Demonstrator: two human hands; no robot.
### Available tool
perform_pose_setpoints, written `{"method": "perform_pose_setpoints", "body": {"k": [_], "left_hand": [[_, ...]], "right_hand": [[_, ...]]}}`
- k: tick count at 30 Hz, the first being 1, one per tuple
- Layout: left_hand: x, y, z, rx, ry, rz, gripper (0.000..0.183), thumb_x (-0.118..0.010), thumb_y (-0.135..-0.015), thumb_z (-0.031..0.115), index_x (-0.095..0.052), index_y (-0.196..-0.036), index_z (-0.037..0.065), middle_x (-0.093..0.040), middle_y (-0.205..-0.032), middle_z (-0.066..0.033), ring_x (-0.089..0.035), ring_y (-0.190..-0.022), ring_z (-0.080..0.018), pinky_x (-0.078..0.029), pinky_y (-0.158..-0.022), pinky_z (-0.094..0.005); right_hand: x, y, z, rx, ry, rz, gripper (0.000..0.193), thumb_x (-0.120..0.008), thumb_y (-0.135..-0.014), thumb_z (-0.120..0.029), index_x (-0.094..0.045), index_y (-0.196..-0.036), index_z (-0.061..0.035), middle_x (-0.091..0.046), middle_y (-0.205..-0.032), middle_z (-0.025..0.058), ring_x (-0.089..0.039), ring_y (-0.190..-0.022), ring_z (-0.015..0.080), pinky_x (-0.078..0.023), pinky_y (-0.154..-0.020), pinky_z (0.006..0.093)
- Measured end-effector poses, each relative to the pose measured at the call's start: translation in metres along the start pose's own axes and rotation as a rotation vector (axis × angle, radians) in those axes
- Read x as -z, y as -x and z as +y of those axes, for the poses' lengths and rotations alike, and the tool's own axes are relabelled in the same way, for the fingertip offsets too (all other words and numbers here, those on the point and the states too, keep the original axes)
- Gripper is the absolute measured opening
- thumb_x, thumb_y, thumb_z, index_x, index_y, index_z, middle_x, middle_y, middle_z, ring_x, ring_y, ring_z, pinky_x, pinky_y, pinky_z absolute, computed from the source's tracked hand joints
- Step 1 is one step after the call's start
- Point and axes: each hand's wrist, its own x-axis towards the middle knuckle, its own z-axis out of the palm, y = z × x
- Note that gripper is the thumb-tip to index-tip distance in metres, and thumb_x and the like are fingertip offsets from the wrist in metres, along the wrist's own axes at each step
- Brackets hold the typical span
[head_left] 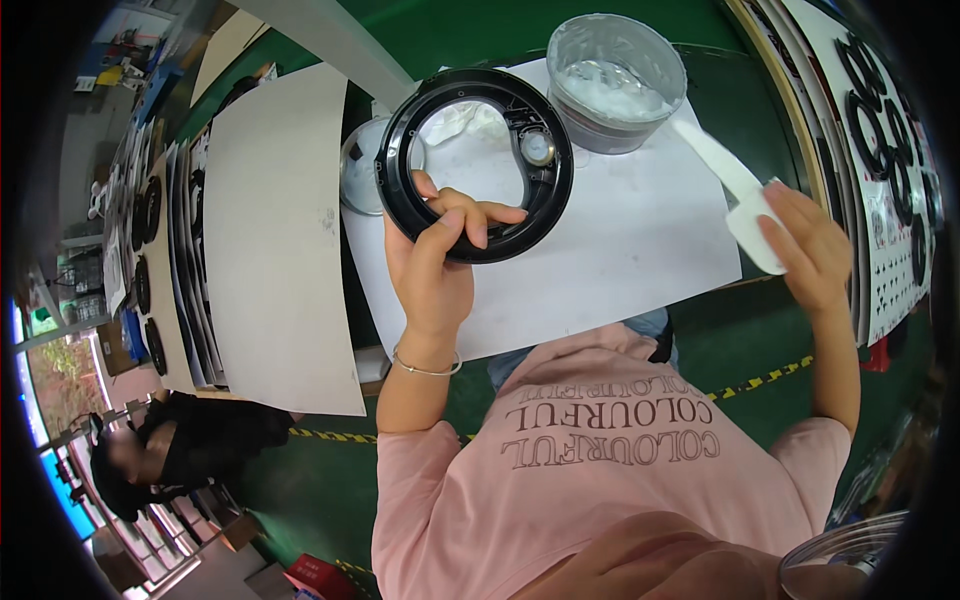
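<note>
My left hand [437, 245] is closed on the lower rim of a black plastic ring-shaped housing [397, 205], its fingers reaching into the round opening. On the ring's right inner side sits a small round silvery part [537, 148]. Out to the right, my right hand [808, 245] grips the broad end of a white flat spatula-like tool [718, 160]. Its narrow end points up-left, close to a clear plastic tub [607, 140]. White paste [615, 90] lies inside the tub and smears its walls.
White paper [620, 250] covers the green worktop. A clear round dish [365, 180] lies left of the ring, partly hidden. Large white boards [275, 240] lean at left. More boards [880, 230] with black rings stand at right. A person [190, 445] in dark clothes is beyond, lower left.
</note>
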Motion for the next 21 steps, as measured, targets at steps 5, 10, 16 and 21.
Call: {"method": "perform_pose_setpoints", "body": {"k": [5,10,16,21], "left_hand": [[-0.014,-0.002,-0.006,-0.057,-0.111,-0.091,0.02,-0.04,-0.08,-0.002,-0.032,-0.096,0.006,-0.047,-0.062,-0.0086,-0.059,-0.069,-0.0283,-0.045,-0.074,-0.0396],[-0.021,0.003,-0.005,-0.129,-0.266,-0.176,0.022,-0.041,-0.081,-0.004,-0.028,-0.095,0.006,-0.048,-0.065,-0.0089,-0.057,-0.071,-0.0237,-0.045,-0.075,-0.0392],[-0.026,0.007,-0.004,-0.152,-0.279,-0.188,0.022,-0.04,-0.08,-0.006,-0.028,-0.094,0.006,-0.047,-0.065,-0.0093,-0.056,-0.07,-0.0215,-0.045,-0.076,-0.0396],[-0.028,0.007,-0.004,-0.194,-0.353,-0.227,0.022,-0.04,-0.08,-0.007,-0.028,-0.095,0.005,-0.048,-0.065,-0.0093,-0.056,-0.069,-0.0211,-0.044,-0.077,-0.0404]], "right_hand": [[0.003,0.024,-0.018,-0.705,-0.513,0.51,0.02,-0.048,-0.085,-0.002,-0.051,-0.103,0.0072,-0.059,-0.099,0.0147,-0.058,-0.088,0.0177,-0.045,-0.077,0.0275],[0.002,-0.025,-0.039,-0.787,-0.813,0.399,0.027,-0.051,-0.086,-0.007,-0.048,-0.109,0.0068,-0.057,-0.098,0.0088,-0.053,-0.088,0.0109,-0.042,-0.078,0.0228],[-0.005,-0.041,-0.039,-0.697,-0.799,0.361,0.02,-0.055,-0.083,-0.004,-0.051,-0.099,0.0067,-0.056,-0.082,0.0063,-0.051,-0.073,0.0074,-0.041,-0.062,0.0176],[-0.005,-0.039,-0.038,-0.798,-0.843,0.3,0.028,-0.053,-0.085,-0.008,-0.048,-0.109,0.0062,-0.057,-0.095,0.0075,-0.053,-0.086,0.0103,-0.041,-0.076,0.0213]]}}
